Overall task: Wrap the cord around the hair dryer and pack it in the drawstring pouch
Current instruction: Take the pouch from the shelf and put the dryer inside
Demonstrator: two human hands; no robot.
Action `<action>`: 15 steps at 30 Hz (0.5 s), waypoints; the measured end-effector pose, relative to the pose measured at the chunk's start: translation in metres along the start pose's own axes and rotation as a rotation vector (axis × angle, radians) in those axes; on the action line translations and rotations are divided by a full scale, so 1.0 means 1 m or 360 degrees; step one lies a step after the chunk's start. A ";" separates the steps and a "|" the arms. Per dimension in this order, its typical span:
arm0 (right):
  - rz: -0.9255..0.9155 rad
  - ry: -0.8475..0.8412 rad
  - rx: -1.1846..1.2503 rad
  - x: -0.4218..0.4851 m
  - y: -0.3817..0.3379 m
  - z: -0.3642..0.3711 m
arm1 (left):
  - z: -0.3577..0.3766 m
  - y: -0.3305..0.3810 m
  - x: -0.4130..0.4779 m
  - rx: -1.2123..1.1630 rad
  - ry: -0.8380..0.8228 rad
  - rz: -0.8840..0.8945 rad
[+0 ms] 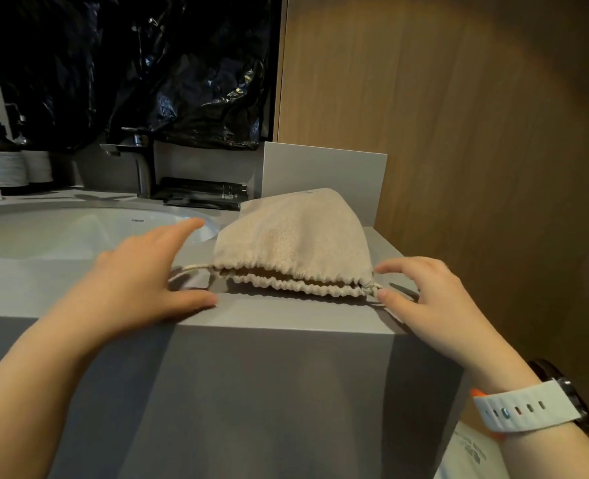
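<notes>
A beige drawstring pouch point(295, 238) lies bulging on the grey counter point(251, 311), its gathered mouth facing me and nearly closed. The hair dryer and its cord are not visible. My left hand point(151, 271) hovers at the pouch's left side with fingers spread and relaxed, near the left loop of the drawstring point(191, 269). My right hand point(421, 295), with a white watch strap on the wrist, is at the pouch's right corner, thumb and forefinger apart beside the right drawstring end point(376, 288). Neither hand plainly grips anything.
A white sink basin point(78, 233) lies left of the pouch, with a dark faucet point(137, 160) behind it. Pump bottles point(2, 157) stand far left. Black sachets point(203, 195) lie by the faucet. A wooden wall point(476, 133) closes the right side.
</notes>
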State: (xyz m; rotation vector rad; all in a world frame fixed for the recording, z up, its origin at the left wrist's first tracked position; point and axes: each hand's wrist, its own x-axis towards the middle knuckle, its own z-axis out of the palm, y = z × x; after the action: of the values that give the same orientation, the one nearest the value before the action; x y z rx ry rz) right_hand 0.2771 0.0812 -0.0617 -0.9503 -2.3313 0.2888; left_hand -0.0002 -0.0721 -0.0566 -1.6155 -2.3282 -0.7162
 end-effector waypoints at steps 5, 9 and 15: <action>-0.0142 0.0027 0.0093 -0.001 -0.010 0.010 | 0.018 0.035 0.004 -0.0410 0.0141 0.0196; -0.0097 0.0079 0.0256 -0.003 -0.004 0.005 | 0.025 0.029 0.007 -0.0524 0.0278 -0.0067; -0.0003 0.0037 0.0269 -0.001 -0.003 0.003 | 0.020 0.024 0.007 -0.0353 0.0299 -0.0259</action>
State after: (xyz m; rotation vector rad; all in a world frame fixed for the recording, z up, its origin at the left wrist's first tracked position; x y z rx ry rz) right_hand 0.2743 0.0787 -0.0633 -0.8638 -2.2464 0.4633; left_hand 0.0212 -0.0498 -0.0641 -1.3795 -2.3282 -1.1451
